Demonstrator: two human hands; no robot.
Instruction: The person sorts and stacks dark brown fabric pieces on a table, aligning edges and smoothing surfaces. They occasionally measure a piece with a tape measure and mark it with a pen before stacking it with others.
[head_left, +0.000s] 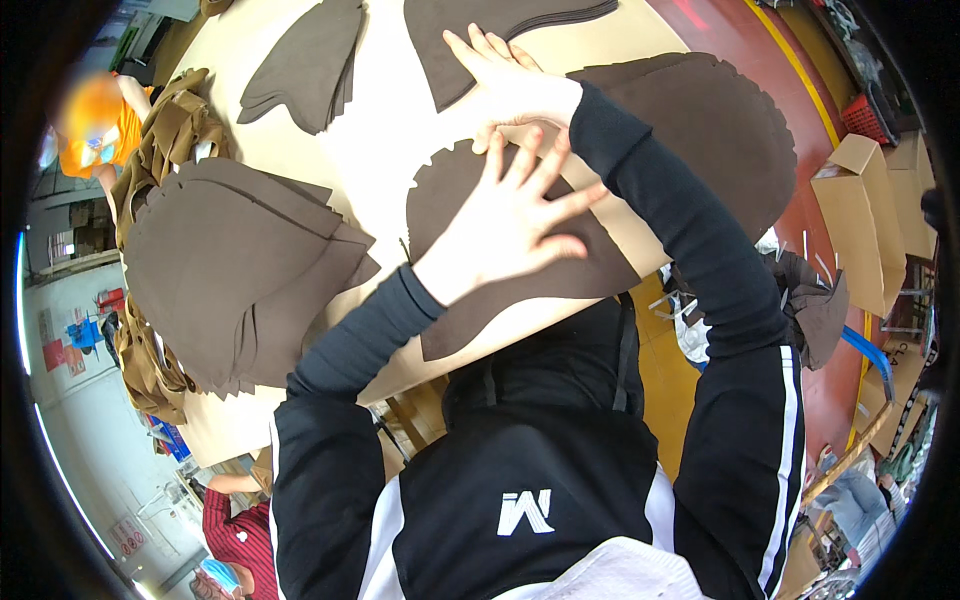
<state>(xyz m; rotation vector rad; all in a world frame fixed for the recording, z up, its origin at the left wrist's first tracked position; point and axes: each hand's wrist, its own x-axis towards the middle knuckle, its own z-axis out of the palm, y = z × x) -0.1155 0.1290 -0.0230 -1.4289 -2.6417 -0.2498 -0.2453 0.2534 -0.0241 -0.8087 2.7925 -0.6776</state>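
Observation:
A dark brown, leather-like cut piece [575, 265] with a notched edge lies flat on the table in front of me. My left hand [505, 215] is over it, fingers spread, palm down, holding nothing visible. Beyond, my right hand [520, 90] stretches forward with its fingers extended, near the corner of a stack of brown pieces [430, 45] at the far side. Whether either hand touches the pieces is unclear. The right thumb and wrist lie just past the left fingertips.
Brown stacks lie on the table: a fanned left stack [220, 260], a far-left stack [310, 65] and a rounded right stack [710, 130]. Tan bundles [180, 130] line the left edge. Cardboard boxes [860, 220] stand right. Co-workers in orange [128, 130] and striped red [240, 535] are at left.

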